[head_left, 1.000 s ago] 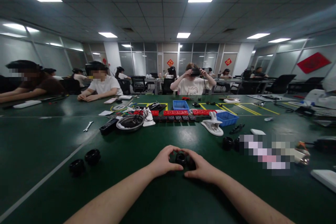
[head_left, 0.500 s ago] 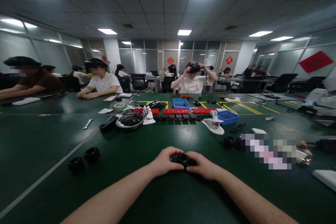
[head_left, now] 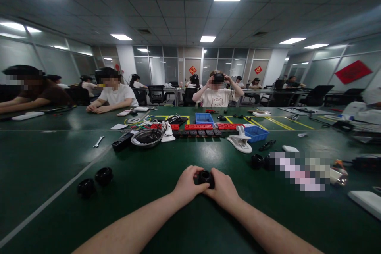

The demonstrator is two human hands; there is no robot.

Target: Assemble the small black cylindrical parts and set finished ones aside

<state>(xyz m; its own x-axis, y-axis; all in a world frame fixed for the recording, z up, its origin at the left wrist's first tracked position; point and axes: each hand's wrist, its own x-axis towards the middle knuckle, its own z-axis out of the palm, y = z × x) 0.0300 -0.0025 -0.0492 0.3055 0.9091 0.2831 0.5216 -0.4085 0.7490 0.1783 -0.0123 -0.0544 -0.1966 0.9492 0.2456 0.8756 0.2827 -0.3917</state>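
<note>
Between my two hands is a black round part with a hole in its top (head_left: 205, 176), close to the green tabletop. My left hand (head_left: 189, 183) grips its left side, thumb across the front. From the right, my right hand (head_left: 222, 185) wraps round the same part, its thumb near the left one. The fingers hide much of the part's sides, so its exact kind cannot be made out. Off to the left lie two similar black round parts, a nearer one (head_left: 86, 187) and a farther one (head_left: 104, 176). More black round parts (head_left: 256, 161) sit to the right.
Ahead stand a metal bowl (head_left: 147, 138), a white clip stand (head_left: 239, 141), red sockets (head_left: 199, 126) and blue bins (head_left: 255, 133). A wrench (head_left: 99, 141) lies at the left. Across the green table (head_left: 143, 222) sits a person with raised hands (head_left: 218, 91); others sit left.
My right hand has turned and closed further round the black part, and my left thumb has shifted across its front. The view has moved slightly.
</note>
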